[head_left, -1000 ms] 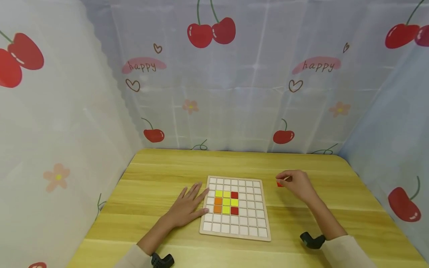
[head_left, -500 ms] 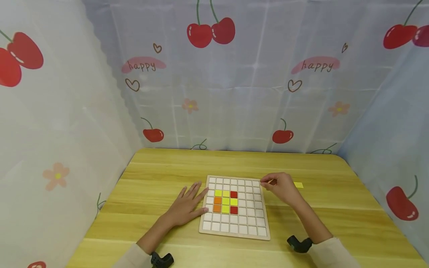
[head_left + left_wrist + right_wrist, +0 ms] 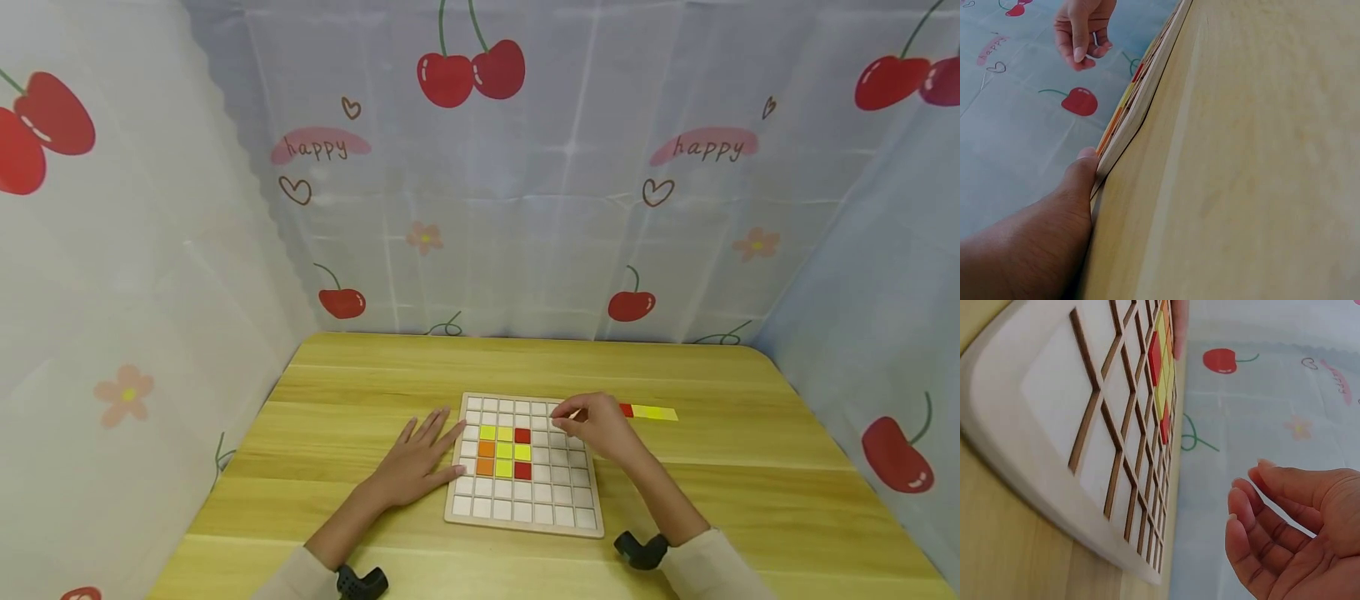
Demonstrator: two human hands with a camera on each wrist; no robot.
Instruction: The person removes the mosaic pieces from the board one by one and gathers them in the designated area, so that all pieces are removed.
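Note:
A square wooden grid board (image 3: 517, 527) lies on the table, with yellow, orange and red tiles filling a block of its cells. My left hand (image 3: 411, 468) lies flat at the board's left edge; its index fingertip and thumb touch the rim. Above the board's upper right part hovers my right hand (image 3: 600, 427). In the right wrist view its fingers (image 3: 1244, 550) are loosely bent, and no tile shows between them or the thumb. One red tile (image 3: 522, 436) sits in the board to the left of that hand.
Beyond my right hand, a red tile (image 3: 627, 410) and yellow tiles (image 3: 656, 413) form a row on the wooden table (image 3: 375, 371). Cherry-print curtains (image 3: 525, 208) hang behind and on both sides. Each wrist carries a black device (image 3: 641, 552).
My right hand has moved left from the red tile on the table to above the board. The tile stays behind, and the row beside it has come into view. My left hand has stayed put.

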